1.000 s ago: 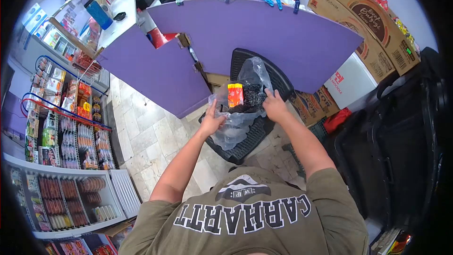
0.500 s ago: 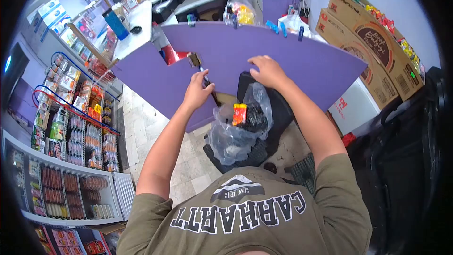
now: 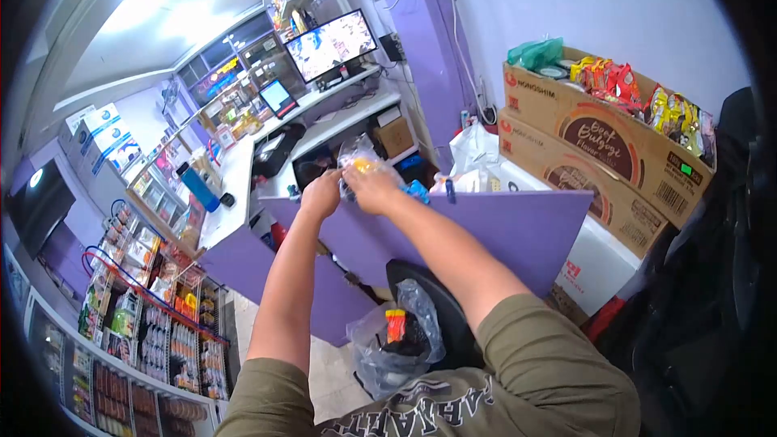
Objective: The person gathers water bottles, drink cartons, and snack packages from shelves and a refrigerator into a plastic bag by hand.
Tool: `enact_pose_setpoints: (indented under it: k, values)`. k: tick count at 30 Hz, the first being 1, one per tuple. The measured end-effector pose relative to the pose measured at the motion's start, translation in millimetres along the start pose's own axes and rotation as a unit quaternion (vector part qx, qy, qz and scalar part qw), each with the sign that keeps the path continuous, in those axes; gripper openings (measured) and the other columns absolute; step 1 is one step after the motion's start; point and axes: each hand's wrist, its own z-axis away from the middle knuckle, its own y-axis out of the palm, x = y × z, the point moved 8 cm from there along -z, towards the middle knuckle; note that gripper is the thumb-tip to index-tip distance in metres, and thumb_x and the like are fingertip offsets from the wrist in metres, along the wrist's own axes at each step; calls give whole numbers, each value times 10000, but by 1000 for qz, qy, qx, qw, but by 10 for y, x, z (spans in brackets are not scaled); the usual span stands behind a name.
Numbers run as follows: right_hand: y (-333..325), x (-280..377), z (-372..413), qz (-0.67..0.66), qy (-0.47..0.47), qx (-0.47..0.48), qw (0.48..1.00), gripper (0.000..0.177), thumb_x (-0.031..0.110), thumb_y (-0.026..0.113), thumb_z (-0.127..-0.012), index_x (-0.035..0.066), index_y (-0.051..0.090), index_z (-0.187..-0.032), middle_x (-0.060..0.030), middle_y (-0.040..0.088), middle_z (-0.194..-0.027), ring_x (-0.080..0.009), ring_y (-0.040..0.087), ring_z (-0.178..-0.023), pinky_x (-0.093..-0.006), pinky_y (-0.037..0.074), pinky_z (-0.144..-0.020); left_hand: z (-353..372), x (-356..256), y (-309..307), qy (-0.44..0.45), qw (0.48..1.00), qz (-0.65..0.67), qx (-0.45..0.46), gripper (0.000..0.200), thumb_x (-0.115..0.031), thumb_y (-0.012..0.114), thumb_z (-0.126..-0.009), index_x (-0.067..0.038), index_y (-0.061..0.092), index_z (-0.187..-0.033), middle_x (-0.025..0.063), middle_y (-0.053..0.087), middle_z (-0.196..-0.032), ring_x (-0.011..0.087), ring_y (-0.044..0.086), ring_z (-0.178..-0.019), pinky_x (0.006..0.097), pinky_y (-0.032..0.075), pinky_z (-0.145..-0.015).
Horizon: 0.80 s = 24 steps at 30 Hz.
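Observation:
Both my hands reach over the top of the purple partition (image 3: pixel 518 231). My left hand (image 3: pixel 321 193) and my right hand (image 3: pixel 370 187) grip a small clear plastic bag (image 3: pixel 357 157) with yellow items inside, clipped along the partition's top edge. Blue clips (image 3: pixel 418 191) sit on that edge to the right of my hands. Below, on a black chair (image 3: pixel 441 311), rests a larger clear plastic bag (image 3: pixel 392 344) holding an orange-yellow packet and dark contents; neither hand touches it.
Stacked cardboard noodle boxes (image 3: pixel 603 142) topped with snack packets stand at right. A white counter (image 3: pixel 324 133) with monitors lies behind the partition. Display racks of packaged goods (image 3: pixel 154 316) line the left. A black bag (image 3: pixel 704 275) sits at far right.
My hands left the bag on the chair, rose over the partition and took hold of the small hanging bag. The camera tilted up.

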Motion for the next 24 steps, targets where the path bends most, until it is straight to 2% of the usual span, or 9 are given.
enact_pose_setpoints:
  k: [4,6,8,10,14,18,20,22,24]
  values:
    - [215,-195,-72,15,-1,-14,1000,428,125,418,-816,60,464,-1237,-128,544,-1206,-276,557,-1065,-435,428,-888,-153,29,260,37,992,-42,113,294,-160,484,-827,-156,597,-1099,138,641,-939,318,606,-896,420,476,-776]
    - [298,-298,-147,34,-19,13,999,326,145,439,-814,64,545,-1111,-119,590,-1103,-284,589,-986,-442,454,-837,-193,132,369,34,995,-24,86,285,-173,491,-830,-185,601,-1092,144,644,-908,323,611,-859,430,477,-748]
    - [102,-370,-88,23,37,-78,996,190,148,492,-793,53,604,-914,-147,627,-932,-292,622,-874,-401,490,-753,-155,114,322,2,996,-23,87,258,-206,506,-836,-202,613,-1070,147,646,-870,327,618,-819,434,480,-718]
    - [179,-525,-115,-8,84,-61,995,184,131,509,-779,31,625,-880,-178,630,-907,-313,628,-853,-411,501,-730,-105,67,225,-14,998,-8,59,238,-222,517,-839,-197,619,-1052,153,644,-853,330,619,-808,436,480,-709]
    - [284,-550,-152,-43,79,13,996,231,145,483,-786,5,664,-814,-206,631,-905,-336,635,-828,-433,508,-698,-60,70,144,-37,999,15,24,203,-250,547,-831,-172,629,-999,151,645,-843,339,617,-802,436,475,-704]
    - [293,-734,-379,-134,143,-27,980,234,153,472,-790,9,655,-812,-236,616,-901,-351,625,-820,-437,498,-708,-98,172,-133,-64,991,110,-31,214,-240,545,-830,-147,631,-1003,150,643,-821,344,612,-805,418,471,-700]
    - [-85,-660,-422,-101,111,-120,981,234,157,460,-802,19,649,-812,-239,613,-889,-357,618,-816,-444,489,-714,-125,154,-389,-45,990,96,-97,228,-244,540,-835,-131,629,-1011,137,650,-798,305,631,-754,405,478,-680]
    - [-241,-705,-552,-117,124,-144,975,241,170,454,-813,20,643,-804,-235,610,-886,-358,615,-812,-446,485,-715,-111,158,-575,-81,972,189,-117,212,-214,538,-848,-103,627,-1005,98,655,-732,193,653,-657,322,486,-611]
    - [-428,-800,-607,-129,137,-171,967,249,182,448,-823,21,636,-797,-232,607,-884,-360,612,-809,-447,482,-716,-149,181,-706,-53,961,194,-189,203,-187,537,-853,-97,625,-1012,96,654,-719,191,657,-671,292,487,-617]
